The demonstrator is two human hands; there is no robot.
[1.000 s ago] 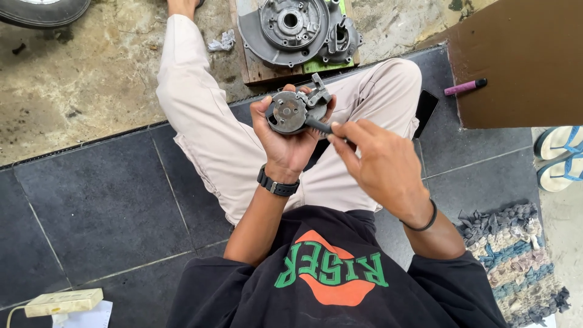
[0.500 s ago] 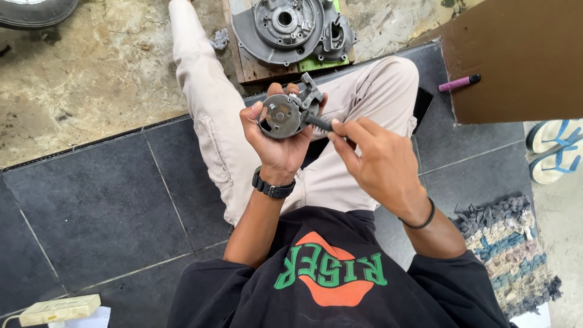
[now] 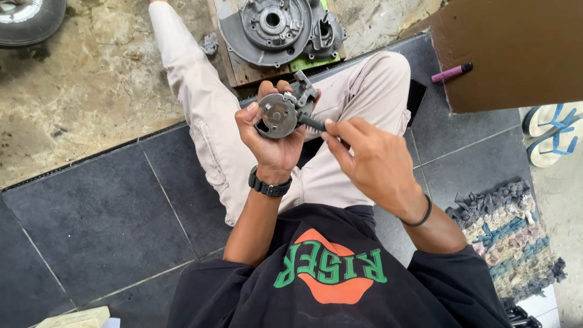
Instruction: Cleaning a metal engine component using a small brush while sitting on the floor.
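I sit on dark floor tiles, legs in beige trousers stretched forward. My left hand (image 3: 271, 141), with a black watch on its wrist, grips a round grey metal engine part (image 3: 280, 113) with a small bracket at its upper right. My right hand (image 3: 371, 161), a black band around its wrist, pinches a thin dark tool (image 3: 311, 123) whose tip touches the part's right side.
A grey engine casing (image 3: 274, 27) lies on a wooden board ahead of my knees. A brown board (image 3: 522, 51) with a pink marker (image 3: 451, 73) sits at the right. Sandals (image 3: 555, 130) and a woven rug (image 3: 516, 234) lie at the right, and a tyre (image 3: 27, 18) at the top left.
The view shifted slightly; both hands stay together on the metal part, which my left hand has turned a little. The tool remains against it.
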